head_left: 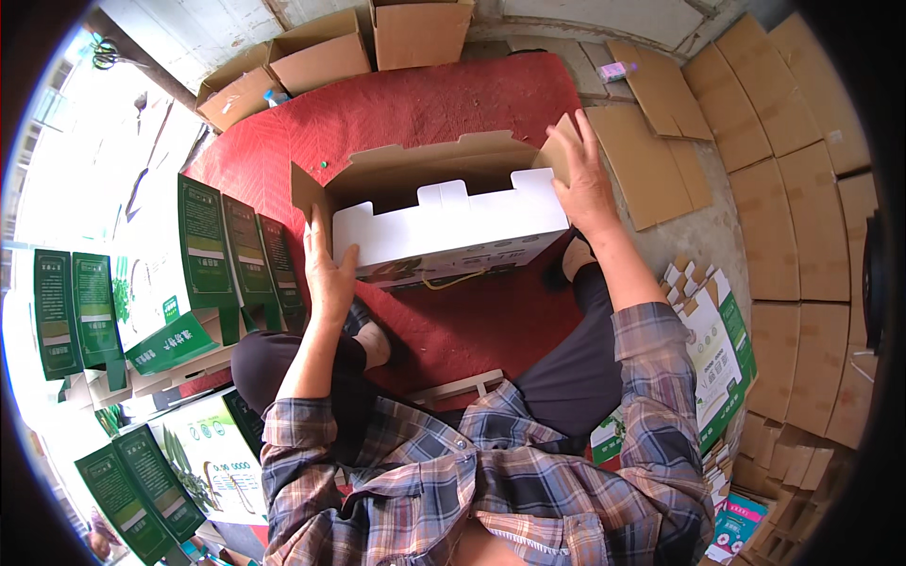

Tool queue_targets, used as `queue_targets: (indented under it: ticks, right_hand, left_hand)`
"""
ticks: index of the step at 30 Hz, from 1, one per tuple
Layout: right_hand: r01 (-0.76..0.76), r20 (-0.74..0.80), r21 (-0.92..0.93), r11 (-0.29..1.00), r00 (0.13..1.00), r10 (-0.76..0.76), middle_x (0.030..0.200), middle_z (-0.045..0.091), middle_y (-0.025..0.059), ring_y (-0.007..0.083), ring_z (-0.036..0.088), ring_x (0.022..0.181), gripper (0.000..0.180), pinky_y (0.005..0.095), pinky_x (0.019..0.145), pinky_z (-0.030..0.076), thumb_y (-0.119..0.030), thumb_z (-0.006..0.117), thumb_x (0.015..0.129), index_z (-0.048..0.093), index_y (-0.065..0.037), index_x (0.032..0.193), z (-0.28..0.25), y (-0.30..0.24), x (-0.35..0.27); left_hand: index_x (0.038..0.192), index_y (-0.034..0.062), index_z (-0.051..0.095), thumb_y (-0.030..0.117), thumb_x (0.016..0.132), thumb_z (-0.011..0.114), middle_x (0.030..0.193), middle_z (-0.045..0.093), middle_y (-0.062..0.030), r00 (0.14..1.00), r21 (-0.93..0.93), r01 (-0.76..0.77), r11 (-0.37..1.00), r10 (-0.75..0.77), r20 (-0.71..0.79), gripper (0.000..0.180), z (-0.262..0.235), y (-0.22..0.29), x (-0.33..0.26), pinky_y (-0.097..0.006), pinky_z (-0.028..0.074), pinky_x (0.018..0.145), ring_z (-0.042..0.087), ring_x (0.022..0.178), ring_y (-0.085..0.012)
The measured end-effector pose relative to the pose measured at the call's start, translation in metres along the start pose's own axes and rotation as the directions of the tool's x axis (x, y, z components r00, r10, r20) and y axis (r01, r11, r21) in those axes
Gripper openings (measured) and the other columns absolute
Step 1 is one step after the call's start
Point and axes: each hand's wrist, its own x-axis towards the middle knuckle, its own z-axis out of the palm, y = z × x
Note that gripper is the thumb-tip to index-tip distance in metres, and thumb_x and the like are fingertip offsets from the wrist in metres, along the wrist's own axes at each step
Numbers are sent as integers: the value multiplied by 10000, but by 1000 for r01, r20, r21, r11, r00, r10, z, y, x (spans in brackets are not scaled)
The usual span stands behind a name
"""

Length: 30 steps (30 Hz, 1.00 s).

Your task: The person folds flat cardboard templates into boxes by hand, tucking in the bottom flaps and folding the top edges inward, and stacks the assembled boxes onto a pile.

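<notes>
A white printed carton (444, 231) with a yellow cord handle stands half inside an open brown cardboard box (425, 165) on a red mat. My left hand (328, 269) grips the carton's left end. My right hand (580, 179) presses on the carton's right end and the brown box's right flap. I sit with my legs apart, the boxes between my feet.
Assembled green and white cartons (217, 264) stand in a row at my left. Flat printed carton blanks (722, 344) lie stacked at my right. Flattened brown cardboard (802, 198) covers the floor at right. Open brown boxes (321, 52) sit beyond the red mat (425, 104).
</notes>
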Motion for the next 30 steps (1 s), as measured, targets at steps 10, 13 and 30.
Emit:
queue_targets:
  ticks: [10,13,30]
  right_hand:
    - [290,148,-225,930,954,-261,1293,470,59,267,552,990,409,380,795,502,-77,754,663,666,-155,1055,7,-16,16]
    - [282,224,-213,936,946,-234,1253,482,59,267,556,895,461,398,797,507,-114,748,695,641,-167,1141,11,-20,24]
    - [-571,584,482,665,775,242,1187,599,94,148,603,944,421,291,807,483,-286,679,853,592,-75,1206,21,16,25]
  left_hand:
    - [1453,41,261,-37,745,617,1443,303,-241,998,52,3,999,-6,62,796,-1,12,-1,-420,320,1087,344,1318,-399]
    - [1454,42,260,-45,745,613,1455,300,-216,997,77,-27,997,22,70,797,-3,15,-2,-422,321,1086,332,1326,-396]
    - [1091,34,649,-29,808,504,1224,601,-85,929,247,-302,921,226,292,324,-3,9,2,-403,434,995,481,1218,-319]
